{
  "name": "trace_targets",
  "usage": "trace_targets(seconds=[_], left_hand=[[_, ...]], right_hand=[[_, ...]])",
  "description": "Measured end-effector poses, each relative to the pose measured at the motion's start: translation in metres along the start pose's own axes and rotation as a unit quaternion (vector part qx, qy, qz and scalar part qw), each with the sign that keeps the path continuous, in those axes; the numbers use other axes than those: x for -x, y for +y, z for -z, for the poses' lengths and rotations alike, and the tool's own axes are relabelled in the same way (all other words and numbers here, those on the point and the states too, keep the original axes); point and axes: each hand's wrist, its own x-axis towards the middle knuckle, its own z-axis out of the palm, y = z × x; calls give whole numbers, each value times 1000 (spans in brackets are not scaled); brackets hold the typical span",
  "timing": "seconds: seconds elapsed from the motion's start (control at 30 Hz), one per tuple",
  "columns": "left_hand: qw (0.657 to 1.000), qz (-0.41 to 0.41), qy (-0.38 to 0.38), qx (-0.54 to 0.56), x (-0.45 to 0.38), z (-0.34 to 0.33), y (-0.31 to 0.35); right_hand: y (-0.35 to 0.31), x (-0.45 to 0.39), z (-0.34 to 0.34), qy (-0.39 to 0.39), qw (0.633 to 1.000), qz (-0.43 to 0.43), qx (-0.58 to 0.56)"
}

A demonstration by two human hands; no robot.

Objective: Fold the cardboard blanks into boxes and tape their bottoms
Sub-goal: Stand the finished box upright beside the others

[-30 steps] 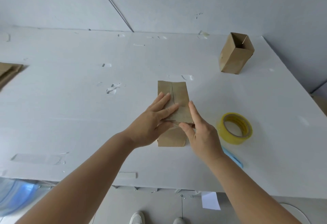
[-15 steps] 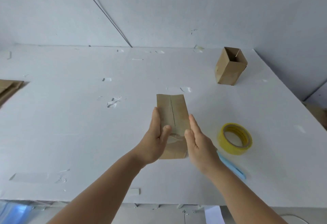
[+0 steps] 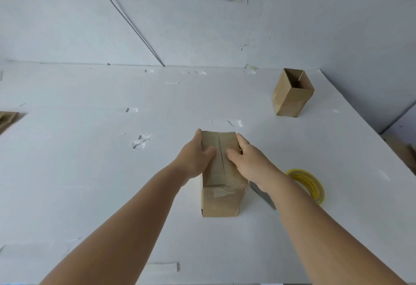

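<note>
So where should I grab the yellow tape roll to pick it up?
Grab the yellow tape roll by its ring: thumb through the open middle hole, fingers outside, coming down from above. It lies flat on the table just right of the right hand, so that hand seems closest.

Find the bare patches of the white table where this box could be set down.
Widest free patch: left of the held brown cardboard box, short of the flat cardboard blanks at the left edge. Another lies between it and the open-topped brown box. Crowded: right of it, by the yellow tape roll and blue-handled cutter.
</note>
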Motion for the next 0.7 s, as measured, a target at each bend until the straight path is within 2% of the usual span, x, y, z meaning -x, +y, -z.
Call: trace_targets(seconds=[0.07, 0.17, 0.3, 0.4, 0.57, 0.7], left_hand=[[1000, 6, 5, 0, 0, 3, 4], [997, -2, 30, 68, 3, 10, 13], [973, -84, 85, 199, 11, 15, 27], [951, -131, 112, 255, 18, 13, 37], [941, -158, 67, 291, 21, 13, 37], [953, -168, 29, 251, 22, 15, 31]], right_hand=[[-2, 2, 3, -8, 997, -17, -79], [-6, 10, 7, 9, 992, 1, -122], [-19, 17, 11, 123, 968, 95, -197], [-34, 21, 7, 194, 948, 106, -230], [-39, 24, -1, 268, 917, 72, -288], [-37, 20, -10, 290, 918, 104, -250]])
